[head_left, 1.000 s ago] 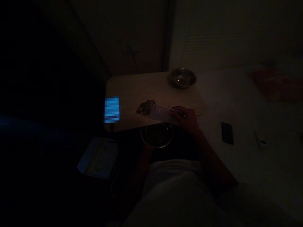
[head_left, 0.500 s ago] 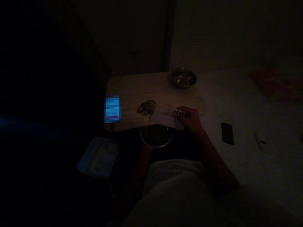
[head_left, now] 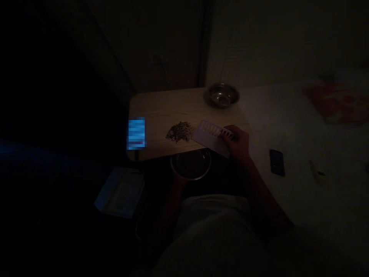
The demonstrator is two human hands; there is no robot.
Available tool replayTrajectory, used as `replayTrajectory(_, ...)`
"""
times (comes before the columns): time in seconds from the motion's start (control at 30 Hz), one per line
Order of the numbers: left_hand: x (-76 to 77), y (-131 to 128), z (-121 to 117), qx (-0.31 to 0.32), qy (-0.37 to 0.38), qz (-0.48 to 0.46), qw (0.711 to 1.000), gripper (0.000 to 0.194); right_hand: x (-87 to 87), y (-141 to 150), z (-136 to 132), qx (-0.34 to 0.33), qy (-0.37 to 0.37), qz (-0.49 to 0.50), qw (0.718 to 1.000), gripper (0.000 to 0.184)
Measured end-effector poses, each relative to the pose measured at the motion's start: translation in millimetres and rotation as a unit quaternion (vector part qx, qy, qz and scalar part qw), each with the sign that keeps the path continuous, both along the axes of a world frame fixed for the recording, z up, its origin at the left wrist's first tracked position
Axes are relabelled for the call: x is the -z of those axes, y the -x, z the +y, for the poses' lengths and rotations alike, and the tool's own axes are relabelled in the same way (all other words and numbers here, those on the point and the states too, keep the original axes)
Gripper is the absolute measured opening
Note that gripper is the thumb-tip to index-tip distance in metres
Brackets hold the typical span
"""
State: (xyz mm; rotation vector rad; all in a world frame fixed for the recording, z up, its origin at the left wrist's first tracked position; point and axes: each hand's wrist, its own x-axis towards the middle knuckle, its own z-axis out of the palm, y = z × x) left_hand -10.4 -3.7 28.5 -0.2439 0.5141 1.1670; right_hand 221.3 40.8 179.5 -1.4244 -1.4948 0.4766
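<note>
In dim light, my right hand (head_left: 238, 143) grips a white flat plastic piece with a row of slots (head_left: 211, 136), its far edge angled over the table. Just left of that edge lies a loose pile of small dark bits (head_left: 180, 131), too dark to name. My left hand (head_left: 180, 181) is at the near underside of a metal bowl (head_left: 190, 177), holding it just below the table's front edge. Most of the left fingers are hidden beneath the bowl, whose inside is dark.
On the light wooden table (head_left: 161, 104), a second metal bowl (head_left: 223, 95) stands at the back right and a lit, blurred screen (head_left: 136, 133) at the left. A pale packet (head_left: 120, 192) lies lower left. Right of the table, a phone (head_left: 277, 162) rests on a pale surface.
My right hand has drawn the slotted plastic piece to the right, away from the pile, and tilted it more. The bowl in my left hand has stayed in place.
</note>
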Motion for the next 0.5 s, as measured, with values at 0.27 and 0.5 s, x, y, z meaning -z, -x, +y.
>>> replayTrajectory(0.27, 2.5, -4, 3, -0.005, -0.012, -0.011, 1.000, 0.074, -1.3, 8, -5, -0.042, 0.029, -0.020, 0.998, 0.022)
replayTrajectory(0.5, 3.6, -4, 1, -0.011, -0.020, -0.012, 1.000, 0.080, 4.7, 10, -5, -0.018, 0.040, -0.033, 0.998, 0.024)
